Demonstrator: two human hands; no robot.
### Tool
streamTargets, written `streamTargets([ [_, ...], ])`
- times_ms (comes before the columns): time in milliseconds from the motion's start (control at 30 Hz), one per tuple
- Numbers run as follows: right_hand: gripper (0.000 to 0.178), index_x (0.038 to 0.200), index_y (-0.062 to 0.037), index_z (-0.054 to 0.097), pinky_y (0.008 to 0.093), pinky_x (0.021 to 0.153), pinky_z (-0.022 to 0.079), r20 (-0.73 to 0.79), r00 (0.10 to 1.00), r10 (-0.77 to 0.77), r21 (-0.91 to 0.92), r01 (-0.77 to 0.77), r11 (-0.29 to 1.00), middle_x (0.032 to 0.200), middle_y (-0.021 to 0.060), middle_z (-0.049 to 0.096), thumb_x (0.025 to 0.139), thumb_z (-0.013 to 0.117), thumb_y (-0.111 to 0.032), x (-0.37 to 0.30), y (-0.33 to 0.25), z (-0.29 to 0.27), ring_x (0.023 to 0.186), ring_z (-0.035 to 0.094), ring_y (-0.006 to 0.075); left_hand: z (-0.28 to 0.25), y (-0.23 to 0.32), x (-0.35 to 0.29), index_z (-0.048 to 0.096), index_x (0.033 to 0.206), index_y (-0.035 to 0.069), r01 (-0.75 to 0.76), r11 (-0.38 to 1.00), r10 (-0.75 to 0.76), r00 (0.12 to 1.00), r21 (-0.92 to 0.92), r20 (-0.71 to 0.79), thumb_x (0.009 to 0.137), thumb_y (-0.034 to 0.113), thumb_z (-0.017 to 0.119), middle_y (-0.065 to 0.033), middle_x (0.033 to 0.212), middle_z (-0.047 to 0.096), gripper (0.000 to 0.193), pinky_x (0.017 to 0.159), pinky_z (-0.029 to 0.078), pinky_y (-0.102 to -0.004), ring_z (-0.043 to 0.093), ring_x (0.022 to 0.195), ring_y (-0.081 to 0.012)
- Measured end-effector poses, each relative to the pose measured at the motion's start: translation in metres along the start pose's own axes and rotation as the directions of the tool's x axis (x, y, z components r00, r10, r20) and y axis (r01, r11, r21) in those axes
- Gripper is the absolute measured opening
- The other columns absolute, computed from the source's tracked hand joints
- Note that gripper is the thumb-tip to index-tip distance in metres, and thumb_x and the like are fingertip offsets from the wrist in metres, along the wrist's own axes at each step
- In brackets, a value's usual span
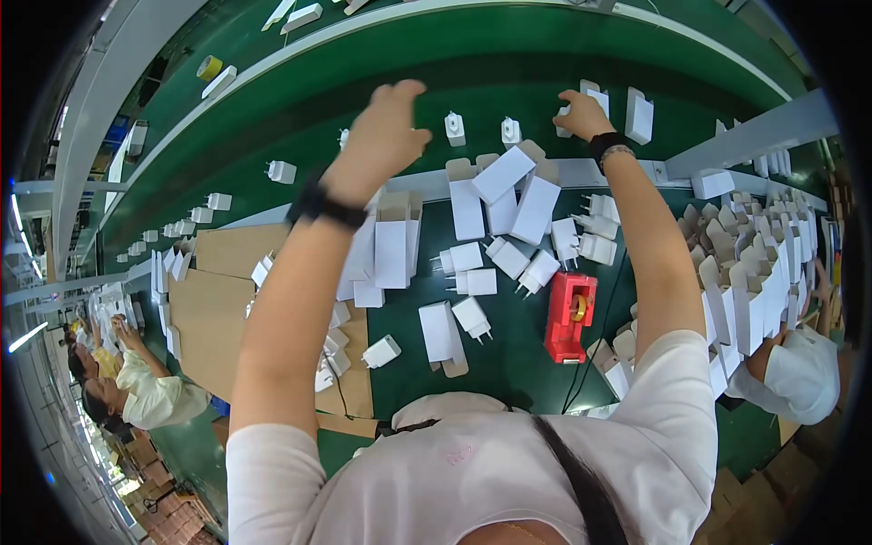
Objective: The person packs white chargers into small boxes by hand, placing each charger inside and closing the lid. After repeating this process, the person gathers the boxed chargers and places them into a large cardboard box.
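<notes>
My left hand point(386, 132) hangs over the green conveyor belt with thumb and a finger apart, nothing visible in it. A white plug charger point(343, 139) peeks out behind that wrist. Over the belt at right, the fingers of my right hand point(586, 118) close around a white charger point(564, 130), which they partly cover. Just beyond it stands an open white box point(597, 94), with another box point(639, 116) to its right. Between my hands, two chargers, one at left point(455, 129) and one at right point(511, 132), stand on the belt.
Below the belt lie white boxes point(468, 209), loose chargers point(509, 258) and a red tape dispenser point(569, 318). A cardboard sheet point(213, 309) covers the left. Many open boxes point(749, 272) are packed at right, near a co-worker's sleeve point(799, 372). A grey post point(754, 136) crosses the right side.
</notes>
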State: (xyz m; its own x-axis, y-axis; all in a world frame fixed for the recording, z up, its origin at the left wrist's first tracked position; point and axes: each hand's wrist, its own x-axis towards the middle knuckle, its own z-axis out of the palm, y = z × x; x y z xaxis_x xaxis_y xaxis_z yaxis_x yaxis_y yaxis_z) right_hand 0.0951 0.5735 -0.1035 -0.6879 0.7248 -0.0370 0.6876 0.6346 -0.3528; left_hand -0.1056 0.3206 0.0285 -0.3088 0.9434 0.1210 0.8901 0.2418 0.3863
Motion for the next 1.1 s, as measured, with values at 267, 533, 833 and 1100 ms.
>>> streamTargets([
  [267, 0.031, 0.093, -0.002, 0.059, 0.0365, 0.076, 0.047, 0.039, 0.976, -0.213, 0.122, 0.207, 0.971, 0.087, 0.0185, 0.062, 0.062, 0.061, -0.003, -0.015, -0.043, 0.002, 0.083, 0.059, 0.0341, 0.13, -0.02, 0.058, 0.046, 0.117, 0.002, 0.144, 0.982, -0.181, 0.903, 0.123, 0.389, 0.052, 0.012, 0.076, -0.0221, 0.108, 0.05, 0.072, 0.083, 0.046, -0.0352, 0.053, 0.097, -0.0356],
  [533, 0.043, 0.105, -0.009, 0.057, 0.0384, 0.076, 0.048, 0.132, 0.94, -0.316, 0.102, 0.304, 0.947, 0.092, 0.0157, 0.062, 0.063, 0.064, -0.005, -0.008, -0.062, 0.018, 0.086, 0.059, 0.0324, 0.159, -0.014, 0.079, 0.061, 0.093, 0.0, -0.023, 0.99, 0.057, 0.967, -0.137, 0.25, 0.052, 0.013, 0.076, -0.0176, 0.092, 0.061, 0.045, 0.08, 0.046, -0.0362, 0.057, 0.09, -0.0312],
  [833, 0.042, 0.094, -0.0102, 0.061, 0.0375, 0.071, 0.049, 0.274, 0.919, -0.283, -0.09, 0.318, 0.944, 0.084, 0.0127, 0.063, 0.061, 0.071, -0.034, -0.012, -0.073, 0.01, 0.082, 0.06, 0.0311, 0.161, 0.0, 0.079, 0.064, 0.079, 0.003, -0.049, 0.985, 0.083, 0.974, -0.164, 0.21, 0.06, 0.012, 0.067, -0.0166, 0.084, 0.062, 0.022, 0.076, 0.047, -0.0382, 0.057, 0.088, -0.0313],
  [1100, 0.048, 0.1, 0.0019, 0.058, 0.0366, 0.068, 0.048, -0.063, 0.969, -0.237, -0.162, 0.224, 0.961, 0.086, 0.0201, 0.063, 0.068, 0.072, -0.031, -0.033, -0.065, -0.067, 0.079, 0.062, 0.0333, 0.007, 0.023, 0.043, 0.064, 0.086, 0.002, -0.179, 0.899, 0.136, 0.982, -0.4, -0.133, 0.059, 0.02, 0.065, -0.0175, 0.084, 0.063, 0.033, 0.074, 0.048, -0.0354, 0.06, 0.082, -0.0316],
])
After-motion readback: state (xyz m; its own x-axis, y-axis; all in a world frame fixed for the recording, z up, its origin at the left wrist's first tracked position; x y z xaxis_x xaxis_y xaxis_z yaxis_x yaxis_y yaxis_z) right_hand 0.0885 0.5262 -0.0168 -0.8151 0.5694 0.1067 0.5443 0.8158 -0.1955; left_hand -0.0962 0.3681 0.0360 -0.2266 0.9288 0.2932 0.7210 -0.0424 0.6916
